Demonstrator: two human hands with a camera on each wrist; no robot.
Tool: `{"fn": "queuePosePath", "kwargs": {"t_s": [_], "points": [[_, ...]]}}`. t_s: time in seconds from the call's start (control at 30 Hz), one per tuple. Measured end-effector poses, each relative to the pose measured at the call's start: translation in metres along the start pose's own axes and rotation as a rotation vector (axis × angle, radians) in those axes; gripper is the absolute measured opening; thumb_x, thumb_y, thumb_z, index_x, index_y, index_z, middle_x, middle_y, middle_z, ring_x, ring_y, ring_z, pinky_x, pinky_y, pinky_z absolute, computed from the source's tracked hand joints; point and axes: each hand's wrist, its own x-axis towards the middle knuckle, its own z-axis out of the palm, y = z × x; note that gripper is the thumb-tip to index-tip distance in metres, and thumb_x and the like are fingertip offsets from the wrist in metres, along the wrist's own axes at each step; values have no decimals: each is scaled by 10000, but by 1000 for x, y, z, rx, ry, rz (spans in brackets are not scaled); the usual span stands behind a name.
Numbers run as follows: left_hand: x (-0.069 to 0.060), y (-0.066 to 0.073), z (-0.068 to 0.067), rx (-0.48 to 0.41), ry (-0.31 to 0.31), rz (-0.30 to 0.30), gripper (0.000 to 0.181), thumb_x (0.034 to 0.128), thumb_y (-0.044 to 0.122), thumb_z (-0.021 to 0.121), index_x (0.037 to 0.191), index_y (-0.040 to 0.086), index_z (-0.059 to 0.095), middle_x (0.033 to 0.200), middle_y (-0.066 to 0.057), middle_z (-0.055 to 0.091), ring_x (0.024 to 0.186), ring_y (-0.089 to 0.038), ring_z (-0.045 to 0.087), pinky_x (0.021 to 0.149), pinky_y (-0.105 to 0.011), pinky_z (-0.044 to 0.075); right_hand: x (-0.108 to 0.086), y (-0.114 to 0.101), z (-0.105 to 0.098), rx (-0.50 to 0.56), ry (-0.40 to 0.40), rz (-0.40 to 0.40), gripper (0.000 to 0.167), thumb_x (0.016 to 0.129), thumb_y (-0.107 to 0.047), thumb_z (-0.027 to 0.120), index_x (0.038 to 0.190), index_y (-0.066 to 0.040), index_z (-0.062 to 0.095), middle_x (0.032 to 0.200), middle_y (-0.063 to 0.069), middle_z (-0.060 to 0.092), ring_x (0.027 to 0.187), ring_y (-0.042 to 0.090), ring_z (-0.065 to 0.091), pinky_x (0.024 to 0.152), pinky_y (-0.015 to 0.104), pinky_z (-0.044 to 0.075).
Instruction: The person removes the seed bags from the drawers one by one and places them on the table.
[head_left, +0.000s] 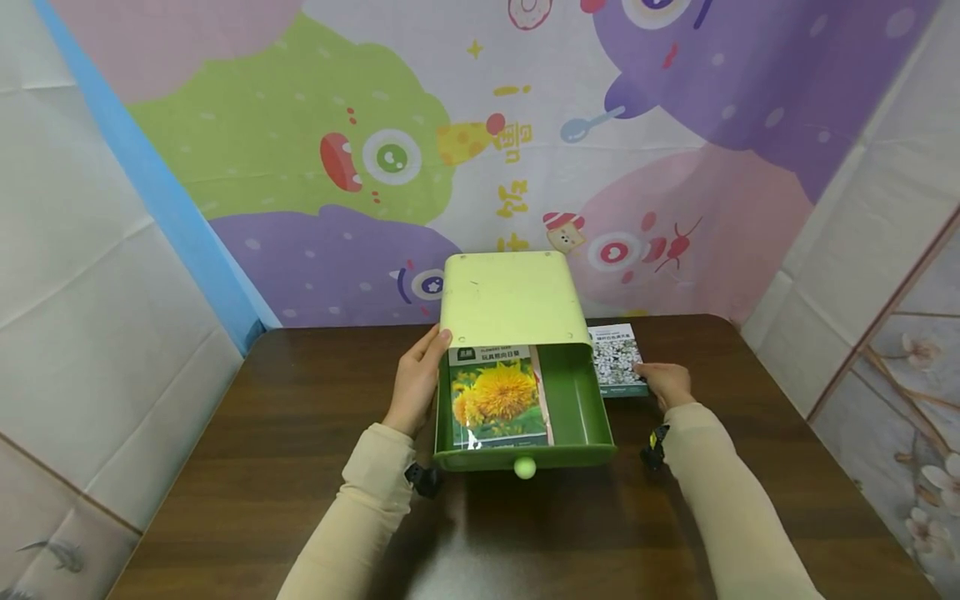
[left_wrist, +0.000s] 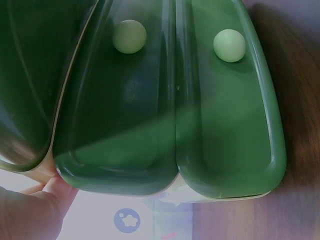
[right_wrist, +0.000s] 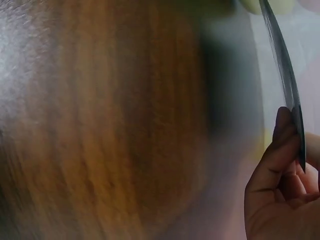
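Observation:
A small drawer cabinet with a pale yellow-green shell (head_left: 513,296) stands on the table, its top drawer (head_left: 573,400) pulled out. Inside that drawer lies a flower seed packet (head_left: 498,396) with a yellow bloom printed on it. Against the cabinet's left side rests my left hand (head_left: 416,379), thumb at the front edge of the shell. My right hand (head_left: 667,382) pinches a second seed packet (head_left: 618,360), printed with white flowers, beside the cabinet's right side. Edge-on, this packet (right_wrist: 287,65) shows between thumb and fingers in the right wrist view.
Below the pulled-out drawer, two shut green drawers with round knobs (left_wrist: 229,46) show in the left wrist view. The brown wooden table (head_left: 300,467) ends at a cartoon-printed backdrop (head_left: 337,267). Tile-patterned sheets (head_left: 82,275) hang on both sides.

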Motion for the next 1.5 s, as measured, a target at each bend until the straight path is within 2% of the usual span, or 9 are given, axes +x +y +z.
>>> {"fn": "queuePosePath", "kwargs": {"t_s": [0.07,0.17,0.3,0.47,0.63,0.73,0.97,1.33,1.5], "points": [[0,-1,0,0,-1,-1,641,965,521,551,1493,180,420,1529,-48,426,1308,-250,520,1083,-451,459,-1,2,4,-22,30,-2,494,947,-234,619,1299,109,572,1409,284,495,1275,395,495,1057,490,456],[0,-1,0,1,0,-2,649,963,530,550,1494,182,418,1526,-49,431,1302,-248,525,1082,-446,461,-4,2,8,-68,60,14,491,922,-239,652,1251,122,603,1353,306,533,1045,335,589,845,408,545],[-1,-1,-1,-6,6,0,652,957,536,555,1492,188,421,1507,-49,456,1255,-249,565,1057,-440,482,-12,-1,8,-169,72,35,548,912,-293,668,1210,162,600,1279,297,562,847,254,566,673,322,516],[-2,0,-1,-2,8,2,651,957,538,555,1493,196,419,1493,-50,472,1224,-249,586,1043,-435,494,-21,-4,7,-298,93,28,539,914,-354,669,1110,147,659,1119,264,628,809,276,557,678,381,516],[-2,0,0,-4,12,1,655,952,543,560,1491,197,423,1484,-45,482,1227,-237,583,1047,-430,491,-18,-2,7,-384,99,-2,571,907,-402,662,1087,140,672,1160,300,642,872,323,606,724,440,544],[-1,0,0,-3,10,1,660,953,544,557,1493,188,422,1490,-53,477,1243,-250,572,1055,-436,485,-13,3,8,-424,91,-22,599,905,-412,657,1098,154,660,1174,313,639,915,362,635,698,439,549],[-2,1,1,25,7,34,632,975,505,543,1490,159,425,1551,-40,397,1421,-220,387,1155,-448,379,-4,10,10,-422,110,-43,607,886,-379,679,1136,172,628,1127,326,652,908,413,662,600,427,536],[-4,5,2,18,-4,20,627,981,496,537,1495,159,415,1552,-44,394,1411,-225,402,1144,-450,394,-1,7,11,-452,144,-28,607,883,-378,690,1141,168,628,1113,315,662,862,384,668,537,382,510],[0,0,1,11,-2,15,638,973,515,541,1494,168,417,1538,-45,415,1358,-233,468,1112,-448,431,-7,4,9,-454,137,-29,594,899,-355,665,1158,177,612,1131,324,650,905,400,661,618,438,547]]}}
